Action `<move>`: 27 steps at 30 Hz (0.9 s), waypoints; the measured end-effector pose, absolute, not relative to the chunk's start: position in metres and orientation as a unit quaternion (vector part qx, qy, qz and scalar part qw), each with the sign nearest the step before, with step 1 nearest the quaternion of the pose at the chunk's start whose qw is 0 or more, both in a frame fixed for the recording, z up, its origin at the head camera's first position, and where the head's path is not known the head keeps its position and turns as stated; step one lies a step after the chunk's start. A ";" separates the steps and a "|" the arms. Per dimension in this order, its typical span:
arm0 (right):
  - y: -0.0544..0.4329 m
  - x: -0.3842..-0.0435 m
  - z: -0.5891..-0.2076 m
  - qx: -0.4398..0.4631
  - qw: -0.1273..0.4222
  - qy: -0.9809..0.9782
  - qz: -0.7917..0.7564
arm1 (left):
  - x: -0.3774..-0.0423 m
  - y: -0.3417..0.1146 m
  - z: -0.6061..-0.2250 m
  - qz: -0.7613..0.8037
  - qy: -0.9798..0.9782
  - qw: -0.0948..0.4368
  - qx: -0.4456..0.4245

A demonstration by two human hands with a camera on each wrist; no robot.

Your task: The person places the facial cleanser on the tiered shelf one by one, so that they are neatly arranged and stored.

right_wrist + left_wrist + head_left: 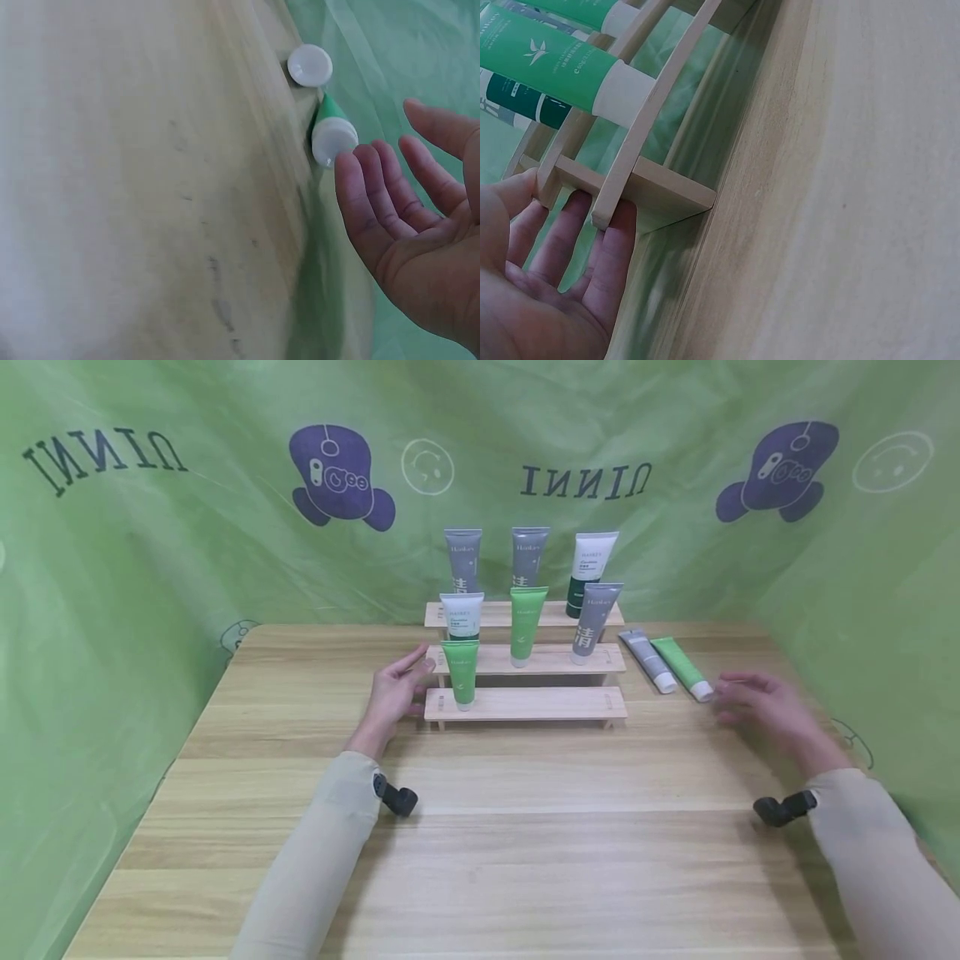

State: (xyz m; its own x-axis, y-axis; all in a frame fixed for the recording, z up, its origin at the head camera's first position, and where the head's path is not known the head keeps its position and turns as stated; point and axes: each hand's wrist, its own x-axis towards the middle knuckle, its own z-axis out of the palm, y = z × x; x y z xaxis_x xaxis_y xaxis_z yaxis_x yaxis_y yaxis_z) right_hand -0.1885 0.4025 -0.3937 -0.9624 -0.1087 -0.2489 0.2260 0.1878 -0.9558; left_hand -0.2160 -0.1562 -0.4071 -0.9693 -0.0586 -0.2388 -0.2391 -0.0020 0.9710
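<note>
My left hand (393,692) holds the left end of a three-step wooden display rack (551,700); in the left wrist view its thumb and fingers (617,247) touch the ends of the steps. A green tube (462,675) stands cap-down on the lowest step, near that hand. Over at the right, my right hand (772,710) is slightly blurred, fingers spread, with nothing in it. Closest to it lies a green tube (681,667), whose white cap (334,142) is by the fingertips in the right wrist view. Beside that tube lies a grey tube (647,658).
On the middle step stand a white-and-green tube (462,612), a green tube (528,625) and a grey tube (596,618). Two grey tubes (464,558) and a white-and-dark-green tube (589,572) stand on the top step. Green printed cloth (480,418) hangs behind the wooden table (525,860).
</note>
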 end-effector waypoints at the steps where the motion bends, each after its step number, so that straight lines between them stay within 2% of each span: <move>1: 0.404 -0.192 -0.393 0.042 0.133 0.773 -0.619 | -0.216 -0.156 -0.407 0.700 0.703 0.064 -0.107; 6: 0.410 -0.212 -0.387 0.025 0.126 0.835 -0.535 | -0.217 -0.156 -0.409 0.704 0.699 0.069 -0.107; 15: 0.404 -0.242 -0.379 0.007 0.136 0.855 -0.499 | -0.219 -0.155 -0.407 0.698 0.703 0.072 -0.114; 23: 0.403 -0.260 -0.393 0.025 0.113 0.886 -0.448 | -0.218 -0.150 -0.404 0.699 0.702 0.078 -0.109; 27: 0.398 -0.266 -0.392 0.040 0.122 0.889 -0.439 | -0.217 -0.149 -0.404 0.696 0.704 0.080 -0.111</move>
State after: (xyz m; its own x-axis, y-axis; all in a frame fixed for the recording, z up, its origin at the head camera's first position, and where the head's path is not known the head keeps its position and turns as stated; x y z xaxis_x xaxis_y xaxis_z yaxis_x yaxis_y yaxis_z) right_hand -0.2661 0.3979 -0.3924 -0.9668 -0.0353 -0.2530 0.1793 0.6116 -0.7706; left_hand -0.2173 -0.1494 -0.4038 -0.9622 -0.0450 -0.2685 -0.2690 0.0050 0.9631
